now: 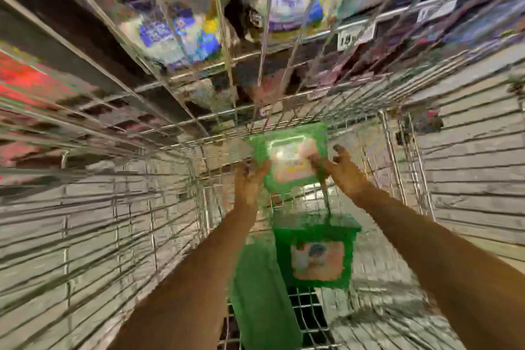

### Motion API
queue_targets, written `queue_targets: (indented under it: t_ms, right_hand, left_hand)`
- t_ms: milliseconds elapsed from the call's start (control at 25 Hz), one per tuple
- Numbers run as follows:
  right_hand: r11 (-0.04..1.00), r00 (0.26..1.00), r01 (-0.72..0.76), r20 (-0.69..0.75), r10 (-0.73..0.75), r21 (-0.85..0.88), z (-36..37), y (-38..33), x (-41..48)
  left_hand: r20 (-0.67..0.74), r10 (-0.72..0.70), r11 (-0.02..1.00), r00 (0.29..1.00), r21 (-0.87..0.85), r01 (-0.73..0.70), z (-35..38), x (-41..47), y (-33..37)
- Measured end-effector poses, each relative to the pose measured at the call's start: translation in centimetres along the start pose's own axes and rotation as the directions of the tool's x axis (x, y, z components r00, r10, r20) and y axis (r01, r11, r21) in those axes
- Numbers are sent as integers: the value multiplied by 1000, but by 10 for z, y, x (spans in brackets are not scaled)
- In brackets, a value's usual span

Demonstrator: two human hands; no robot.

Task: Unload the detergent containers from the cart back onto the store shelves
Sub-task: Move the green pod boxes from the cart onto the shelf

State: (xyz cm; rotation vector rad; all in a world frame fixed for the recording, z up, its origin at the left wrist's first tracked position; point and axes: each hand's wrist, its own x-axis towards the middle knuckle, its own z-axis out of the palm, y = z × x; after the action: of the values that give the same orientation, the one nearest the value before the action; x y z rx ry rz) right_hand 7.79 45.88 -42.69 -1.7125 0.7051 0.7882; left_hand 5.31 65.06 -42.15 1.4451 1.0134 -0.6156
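Pretty blurry, but the person's got a green detergent container (292, 163) lifted up over the wire cart (127, 207), left hand (250, 179) gripping its left edge and right hand (339, 169) gripping the right edge, fingers curled onto it on both sides. A second green container (315, 253) sits down in the cart just below it. The store shelves (284, 37), packed with smeared packages, are right ahead past the cart's front.

One container (289, 162) between both hands' fingers (262, 168) — a second container (315, 250) nearer than them, in the cart (113, 207); shelves (397, 17) beyond.
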Motion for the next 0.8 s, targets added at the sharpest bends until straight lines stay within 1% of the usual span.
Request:
queue_targets:
  t_ms: [80,120,200,280,320,400,480,560,640,720,800]
  right_hand:
    - [998,996,9,87,-15,69,8,10,12]
    - [997,994,26,107,-34,76,13,15,14]
    - [991,995,75,60,-82,107,21,22,16]
    - [984,994,103,17,-107,143,24,22,14]
    - [987,995,97,18,-100,131,23,21,12]
    - [996,997,77,22,-78,46,19,21,7]
    - [997,997,74,19,-75,20,16,21,-5]
    - [994,998,66,1,-66,83,12,23,-20]
    - [982,999,19,-47,-10,186,4,26,-42]
    - [964,994,-8,-100,35,265,-9,27,-66]
    - [960,996,-22,-75,44,279,-25,22,-91]
  left_hand:
    - [16,76,989,997,-127,-74,15,8,-6]
    - [-5,112,981,994,-160,-111,22,9,-8]
    - [-65,164,981,984,-90,-170,34,10,-12]
    - [-87,197,978,977,-49,-202,37,11,-12]
    - [-85,204,977,975,-46,-208,38,11,-12]
    - [-71,204,978,976,-31,-207,35,8,-13]
    - [-70,205,977,976,-40,-208,32,2,-13]
    - [-36,200,977,979,-70,-202,29,-9,-12]
    - [4,164,982,986,-94,-163,23,-28,-14]
    - [46,102,988,994,-118,-96,19,-54,-11]
    - [54,24,988,998,-153,-15,17,-82,-6]
